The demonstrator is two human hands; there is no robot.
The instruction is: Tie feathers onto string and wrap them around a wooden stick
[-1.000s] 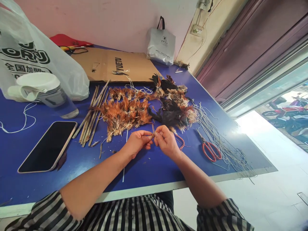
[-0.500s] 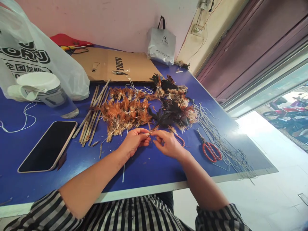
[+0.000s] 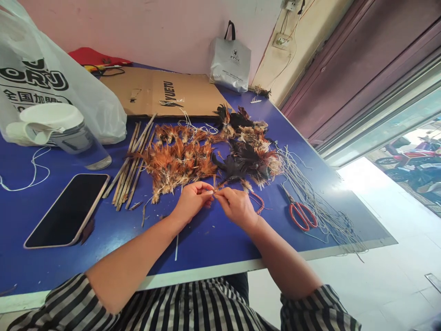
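Observation:
My left hand (image 3: 195, 198) pinches the base of a small brown feather tuft (image 3: 219, 185) near the table's front. Against it, my right hand (image 3: 234, 206) is closed, thumb and forefinger meeting at the same spot; the fingers hide most of what is held. Beyond my hands lie orange-brown feather bundles (image 3: 182, 158) in rows and, to their right, a pile of dark feathers (image 3: 253, 158). A red braided cord (image 3: 258, 202) curves beside my right hand. Farther right are red-handled scissors (image 3: 302, 215), lying on the table next to loose grey strings (image 3: 319, 202).
Thin sticks (image 3: 132, 168) lie left of the feathers. A phone (image 3: 67, 211), a lidded plastic cup (image 3: 82, 140) and a white plastic bag (image 3: 69, 82) occupy the left side. Flattened cardboard (image 3: 138, 99) and a silver bag (image 3: 230, 64) stand at the back of the blue table (image 3: 220, 253).
My right hand has turned slightly and drawn its fingers closer to my left hand at the tuft. My left hand stays almost in place, and the view has shifted a little.

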